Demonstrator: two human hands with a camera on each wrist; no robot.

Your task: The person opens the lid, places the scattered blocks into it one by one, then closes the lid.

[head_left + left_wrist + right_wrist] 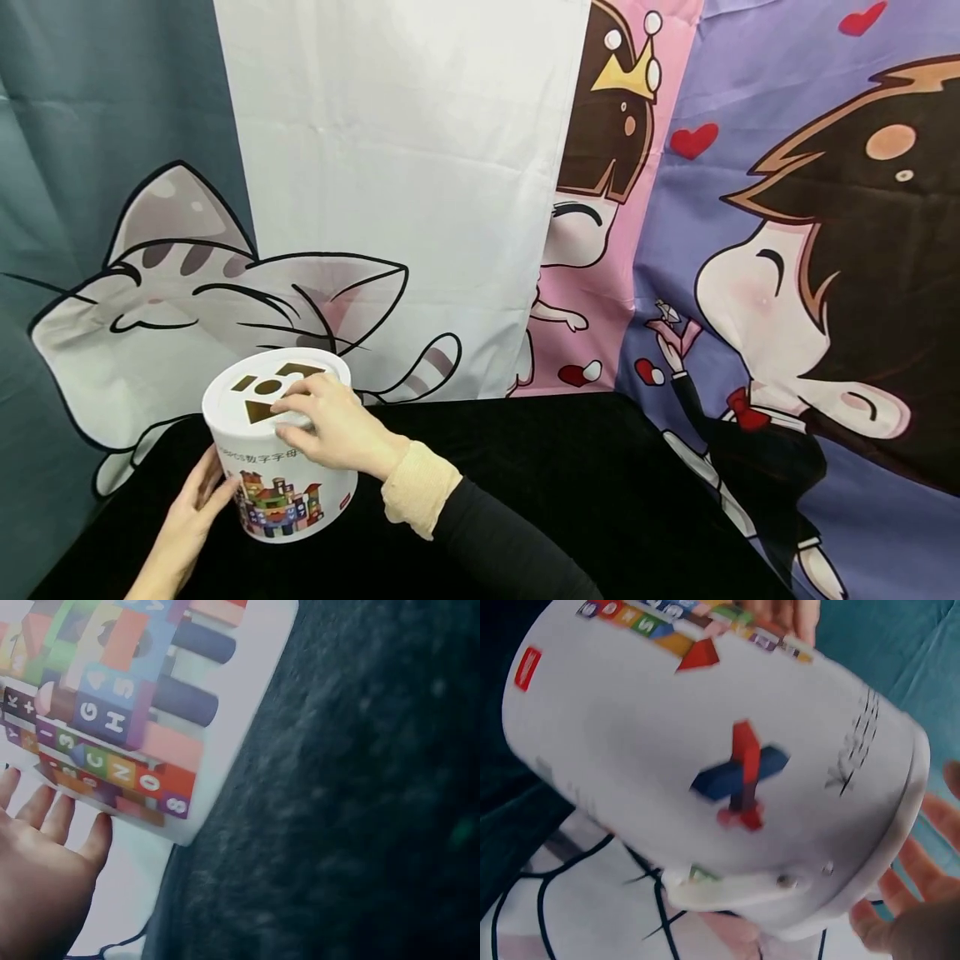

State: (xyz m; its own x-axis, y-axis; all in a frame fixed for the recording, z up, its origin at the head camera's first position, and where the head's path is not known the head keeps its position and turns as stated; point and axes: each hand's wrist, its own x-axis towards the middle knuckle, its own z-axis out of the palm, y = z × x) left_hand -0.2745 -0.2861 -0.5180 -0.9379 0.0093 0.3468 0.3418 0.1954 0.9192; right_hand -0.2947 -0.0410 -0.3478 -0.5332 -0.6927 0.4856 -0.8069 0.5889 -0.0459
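Note:
A white cylindrical bucket [225, 450] stands on the black cloth, printed with colorful letter and number blocks. Its white lid [225, 400] has several cut-out shapes, among them a triangle and a circle. My left hand [187, 508] touches the bucket's left side, thumb toward the front; the left wrist view shows its spread fingertips against the printed wall [135, 802]. Over the right part of the lid lies my right hand [330, 421], fingers across the top near the triangular hole and thumb by the front rim. A white handle [727, 891] hangs along the bucket's side.
Black cloth [525, 492] covers the table, stretching to the right of the bucket. Behind it hangs a curtain [420, 167] printed with a cartoon cat and cartoon figures, close to the table's back edge.

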